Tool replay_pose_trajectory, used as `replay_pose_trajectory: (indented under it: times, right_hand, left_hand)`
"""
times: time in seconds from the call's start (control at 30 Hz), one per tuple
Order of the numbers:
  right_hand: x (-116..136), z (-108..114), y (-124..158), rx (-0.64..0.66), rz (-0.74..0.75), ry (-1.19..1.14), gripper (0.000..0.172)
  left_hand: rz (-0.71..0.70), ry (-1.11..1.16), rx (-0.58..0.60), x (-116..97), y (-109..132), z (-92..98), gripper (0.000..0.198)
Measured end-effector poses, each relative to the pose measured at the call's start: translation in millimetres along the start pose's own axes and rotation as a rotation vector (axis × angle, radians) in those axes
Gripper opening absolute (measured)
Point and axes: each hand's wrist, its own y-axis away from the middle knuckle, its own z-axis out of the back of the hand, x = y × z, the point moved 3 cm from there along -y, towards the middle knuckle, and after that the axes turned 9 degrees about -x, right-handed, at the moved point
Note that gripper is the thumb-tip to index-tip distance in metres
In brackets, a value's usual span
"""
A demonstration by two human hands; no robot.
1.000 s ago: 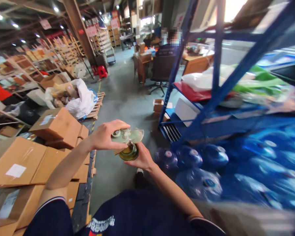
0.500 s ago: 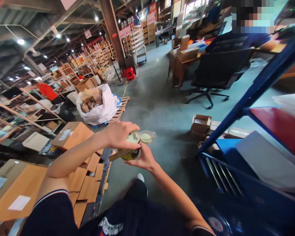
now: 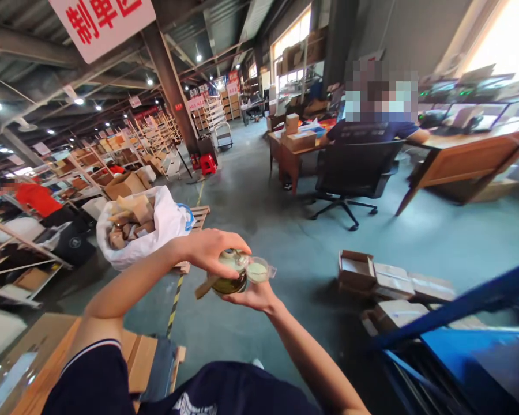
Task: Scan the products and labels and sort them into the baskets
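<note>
In front of my body, both hands hold a round olive-yellow roll of tape [image 3: 231, 283] with a pale top and a brown strip sticking out at its left. My left hand [image 3: 211, 251] is closed over the top from the left, with the fingers bent across it. From below and the right, my right hand [image 3: 257, 297] grips the side of the roll. Against that hand's fingers is a smaller pale disc [image 3: 258, 271] with a clear rim and a small clear tab; its kind is unclear.
Left ahead, a white sack [image 3: 164, 216] of brown packages sits on a wooden pallet [image 3: 201, 218]. Cardboard boxes [image 3: 38, 351] are stacked at lower left. Small cartons [image 3: 393, 279] lie on the floor at right, near a blue metal frame [image 3: 458, 305]. A person sits in a black chair [image 3: 358, 167].
My view has turned right and lifted, showing more of the desk, window and hanging sign. Both hands keep their hold on the roll, with only a slight shift of the grip.
</note>
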Motion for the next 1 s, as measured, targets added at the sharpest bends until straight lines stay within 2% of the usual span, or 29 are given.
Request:
replay_pose_trajectory:
  times: [0.13,0.27,0.37,0.47,0.57,0.67,0.77,0.83,0.9,1.0]
  right_hand:
    - [-59.1,-1.7,-71.6,-0.055,-0.049,-0.003,0.072]
    - [-139.5,4.2,-141.5,-0.102,-0.166,-0.088,0.07]
    - [-194.7,11.7,-206.6,-0.056,-0.144,-0.065,0.068]
    - [-240.4,16.3,-281.7,0.015,-0.091,0.069,0.065]
    - [-287.2,16.1,-359.3,0.055,-0.055,0.097,0.067]
    - [-342.7,14.7,-431.0,0.04,-0.041,0.113,0.079]
    - [-403.7,8.0,-494.5,0.081,-0.054,0.129,0.11]
    - [-444.7,-2.3,-534.5,0.133,-0.072,0.122,0.128]
    - [-484.8,-17.9,-574.7,0.152,-0.093,0.107,0.132]
    - [-539.9,-47.7,-638.9,0.122,-0.13,0.076,0.129]
  left_hand:
    - [0.055,-0.048,0.0,94.4,-53.5,21.3,0.041]
    - [0.125,-0.05,-0.047,189.7,-105.0,28.8,0.046]
    - [0.204,-0.067,-0.204,257.0,-144.0,30.7,0.051]
    - [0.392,-0.161,-0.383,319.1,-185.4,34.7,0.057]
    - [0.506,-0.214,-0.485,379.8,-229.2,50.5,0.054]
    - [0.402,-0.109,-0.519,448.0,-268.9,80.6,0.054]
    - [0.272,0.098,-0.543,525.7,-297.6,112.1,0.058]
    - [0.262,0.195,-0.594,579.3,-313.8,125.4,0.059]
    - [0.308,0.215,-0.7,632.2,-331.7,130.9,0.057]
    - [0.408,0.082,-0.926,711.0,-363.2,133.7,0.049]
